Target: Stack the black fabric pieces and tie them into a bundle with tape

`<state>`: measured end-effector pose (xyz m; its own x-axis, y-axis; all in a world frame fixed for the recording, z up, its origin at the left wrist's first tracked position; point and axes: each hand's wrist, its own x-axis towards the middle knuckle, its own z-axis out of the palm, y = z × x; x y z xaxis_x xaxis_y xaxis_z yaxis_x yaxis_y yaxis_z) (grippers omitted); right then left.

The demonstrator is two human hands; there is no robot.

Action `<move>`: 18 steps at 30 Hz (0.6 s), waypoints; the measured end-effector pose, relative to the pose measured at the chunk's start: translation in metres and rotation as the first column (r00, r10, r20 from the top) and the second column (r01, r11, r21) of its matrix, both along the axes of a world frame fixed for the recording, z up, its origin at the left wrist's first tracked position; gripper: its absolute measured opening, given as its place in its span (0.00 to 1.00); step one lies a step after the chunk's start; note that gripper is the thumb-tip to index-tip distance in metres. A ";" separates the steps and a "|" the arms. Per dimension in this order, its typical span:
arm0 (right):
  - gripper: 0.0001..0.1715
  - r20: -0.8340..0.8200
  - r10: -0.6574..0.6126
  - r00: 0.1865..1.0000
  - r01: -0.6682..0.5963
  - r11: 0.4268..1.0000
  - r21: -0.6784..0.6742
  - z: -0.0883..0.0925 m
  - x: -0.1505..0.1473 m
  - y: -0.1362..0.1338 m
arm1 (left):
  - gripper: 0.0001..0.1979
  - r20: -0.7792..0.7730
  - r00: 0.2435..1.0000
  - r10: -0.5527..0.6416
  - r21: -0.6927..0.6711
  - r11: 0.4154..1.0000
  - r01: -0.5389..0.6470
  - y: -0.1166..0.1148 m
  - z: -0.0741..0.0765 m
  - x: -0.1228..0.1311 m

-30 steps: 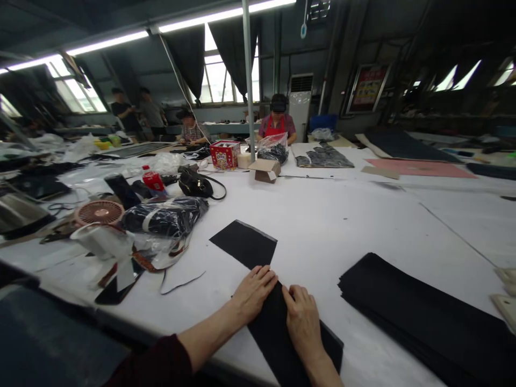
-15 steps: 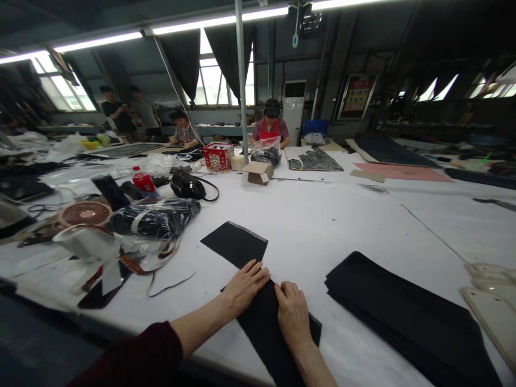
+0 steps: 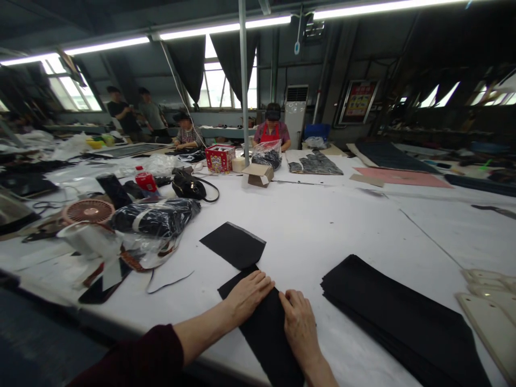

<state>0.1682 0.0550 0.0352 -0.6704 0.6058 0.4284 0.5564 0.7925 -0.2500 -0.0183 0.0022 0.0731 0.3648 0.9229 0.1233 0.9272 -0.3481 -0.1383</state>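
A long black fabric piece [image 3: 237,248] lies on the white table [image 3: 334,226] in front of me, its far end lifted in a fold. My left hand [image 3: 248,293] rests flat on its near part with fingers stretched out. My right hand [image 3: 298,325] lies beside it on the same fabric, fingers curled down at the cloth's edge; I cannot see whether it pinches the cloth. A stack of black fabric pieces [image 3: 399,317] sits just to the right.
Left of me are a plastic bag of dark goods [image 3: 155,217], a small pink fan [image 3: 88,210], a red bottle [image 3: 145,180] and a black handbag [image 3: 189,188]. Cream panels [image 3: 489,301] lie at the right edge. Two people sit working at the far side; two stand behind.
The fabric's near part has slid slightly toward me under both hands, showing more of its left edge. The camera view shifted a little.
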 end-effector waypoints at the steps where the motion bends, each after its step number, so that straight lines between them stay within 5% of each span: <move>1: 0.21 -0.005 0.002 1.000 -0.002 1.000 0.002 -0.001 0.003 0.000 | 0.21 0.009 1.000 -0.002 -0.008 1.000 0.002 0.000 0.000 0.002; 18: 0.19 -0.053 0.069 0.996 -0.069 0.998 -0.009 -0.009 0.048 0.000 | 0.26 0.047 0.999 -0.010 -0.089 0.996 0.014 -0.004 0.006 0.030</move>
<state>0.2161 0.0550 0.0258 -0.6872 0.5636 0.4583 0.4862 0.8256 -0.2863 0.0119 -0.0014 0.0796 0.3719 0.9265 0.0578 0.9275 -0.3684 -0.0635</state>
